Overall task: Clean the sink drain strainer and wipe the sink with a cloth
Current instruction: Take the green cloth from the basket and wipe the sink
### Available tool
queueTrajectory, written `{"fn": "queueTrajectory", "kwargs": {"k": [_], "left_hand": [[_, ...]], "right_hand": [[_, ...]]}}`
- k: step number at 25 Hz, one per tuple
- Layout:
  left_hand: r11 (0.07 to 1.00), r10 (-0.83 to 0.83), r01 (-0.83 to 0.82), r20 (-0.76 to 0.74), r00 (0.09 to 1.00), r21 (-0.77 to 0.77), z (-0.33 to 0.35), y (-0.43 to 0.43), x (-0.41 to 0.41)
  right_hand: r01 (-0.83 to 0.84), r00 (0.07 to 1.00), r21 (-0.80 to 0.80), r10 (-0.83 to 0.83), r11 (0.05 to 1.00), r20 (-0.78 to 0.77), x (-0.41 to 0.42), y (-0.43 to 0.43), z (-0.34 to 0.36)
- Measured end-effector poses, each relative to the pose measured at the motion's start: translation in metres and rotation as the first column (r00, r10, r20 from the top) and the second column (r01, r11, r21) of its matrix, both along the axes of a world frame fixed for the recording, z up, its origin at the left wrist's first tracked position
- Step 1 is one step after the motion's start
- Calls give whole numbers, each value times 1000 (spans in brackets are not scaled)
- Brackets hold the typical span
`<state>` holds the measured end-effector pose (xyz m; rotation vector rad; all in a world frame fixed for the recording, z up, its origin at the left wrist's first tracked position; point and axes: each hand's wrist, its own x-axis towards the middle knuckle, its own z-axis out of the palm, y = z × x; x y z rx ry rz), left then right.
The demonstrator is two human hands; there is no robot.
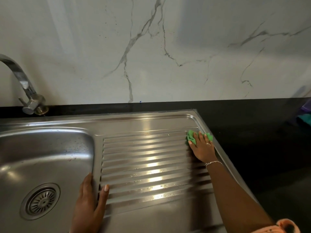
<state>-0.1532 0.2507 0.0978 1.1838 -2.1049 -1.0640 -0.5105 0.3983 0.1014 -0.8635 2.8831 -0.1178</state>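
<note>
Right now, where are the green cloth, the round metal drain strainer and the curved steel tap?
green cloth [191, 137]: head view, bunched left corner.
round metal drain strainer [42, 201]: head view, slotted centre.
curved steel tap [23, 78]: head view, middle of spout.

Strainer [42, 201] in basin [50, 152], drainboard [148, 165] right, faucet [25, 88] behind.

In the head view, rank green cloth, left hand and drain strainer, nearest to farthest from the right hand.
1. green cloth, under the right hand.
2. left hand, on the basin's rim.
3. drain strainer, in the basin, leftmost.
</note>
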Motion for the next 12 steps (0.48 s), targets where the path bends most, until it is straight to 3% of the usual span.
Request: {"fn": "queueTrajectory", "kwargs": {"k": [6, 12], "left_hand": [[1000, 12, -13, 9, 1000, 7, -2, 1, -2], [999, -7, 7, 1, 1000, -36, -4, 1, 1]], "right_hand": [[54, 997, 17, -55, 998, 63, 0, -23, 3], [-8, 998, 12, 7, 1000, 60, 33, -51, 0]]}}
